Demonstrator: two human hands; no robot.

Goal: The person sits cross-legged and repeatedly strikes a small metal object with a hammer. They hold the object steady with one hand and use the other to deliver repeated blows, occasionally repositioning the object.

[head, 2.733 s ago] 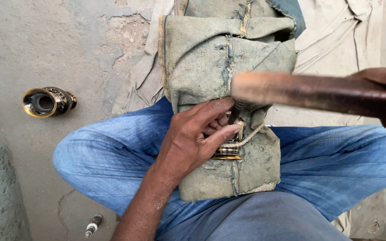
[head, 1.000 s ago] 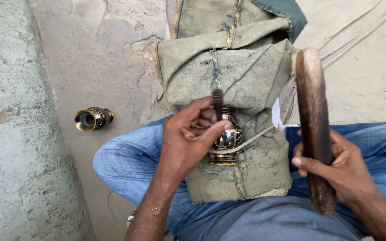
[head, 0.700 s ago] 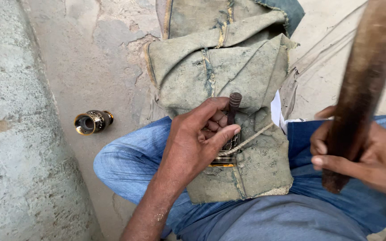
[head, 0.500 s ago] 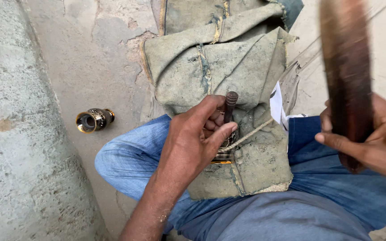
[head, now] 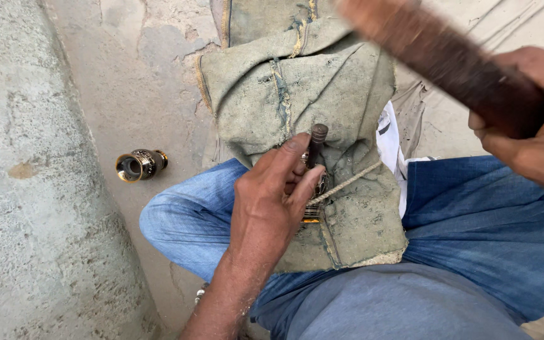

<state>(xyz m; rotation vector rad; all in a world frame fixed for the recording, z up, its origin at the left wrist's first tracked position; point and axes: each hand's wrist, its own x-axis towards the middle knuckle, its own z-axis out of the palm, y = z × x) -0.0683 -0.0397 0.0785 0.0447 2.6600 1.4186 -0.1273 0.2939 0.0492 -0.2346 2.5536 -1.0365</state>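
The left hand is pinching a dark punch upright against a small brass piece on the lap's padded cloth; the right hand is gripping a raised wooden mallet; it looks like the striking step, calling for a square blow on the punch's head.

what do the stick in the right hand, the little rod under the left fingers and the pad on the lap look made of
Stick in the right hand: probably wood, dull reddish-brown and rough, though blurred. Rod pinched by the left hand: likely dark metal, matt, with a flattened head. Pad: coarse woven cloth, faded grey-green, with frayed seams and stains. Small piece on the floor: shiny gold-coloured metal, perhaps brass.
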